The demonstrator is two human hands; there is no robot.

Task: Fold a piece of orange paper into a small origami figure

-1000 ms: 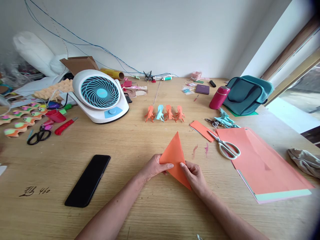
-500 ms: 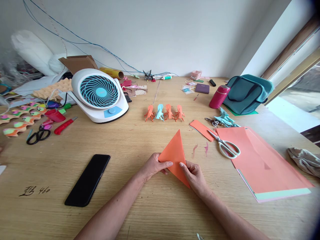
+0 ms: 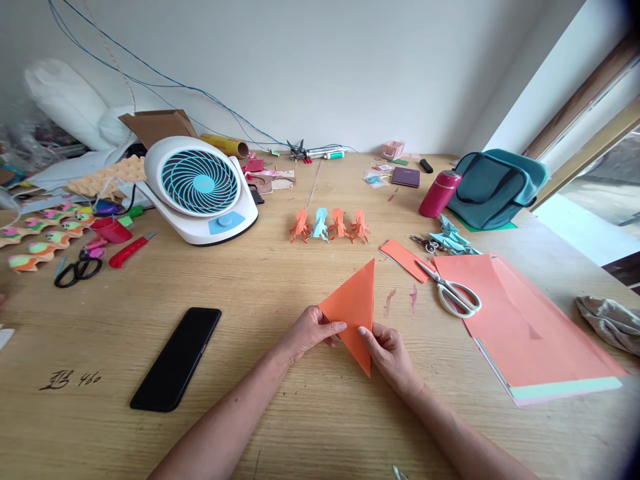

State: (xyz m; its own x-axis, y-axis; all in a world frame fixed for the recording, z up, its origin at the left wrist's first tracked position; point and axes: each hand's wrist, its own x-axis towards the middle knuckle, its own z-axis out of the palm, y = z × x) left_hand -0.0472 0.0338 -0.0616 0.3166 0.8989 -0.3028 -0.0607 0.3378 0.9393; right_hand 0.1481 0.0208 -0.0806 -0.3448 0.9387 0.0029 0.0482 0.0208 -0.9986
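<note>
Between my hands is a sheet of orange paper (image 3: 356, 307) folded into a triangle, its long edge facing right. My left hand (image 3: 315, 331) pinches the left corner, thumb on top and fingers underneath. My right hand (image 3: 393, 353) grips the right edge, its thumb lying on the paper. Beyond the triangle stands a row of small folded paper figures, several orange (image 3: 339, 223) and one light blue (image 3: 320, 224). To the right, white-handled scissors (image 3: 457, 297) rest partly on a stack of large orange sheets (image 3: 530, 320), near narrow orange strips (image 3: 404, 259).
A black phone (image 3: 176, 359) lies left of my arms, with a white fan (image 3: 200, 193) behind it. Black-handled scissors (image 3: 77, 270) and a red cutter (image 3: 131, 251) are at far left. A pink bottle (image 3: 440, 193) stands beside a teal bag (image 3: 493, 187) at back right.
The orange triangle has turned slightly clockwise in my hands, so its top corner moved right and its bottom corner left. Both hands keep nearly the same place.
</note>
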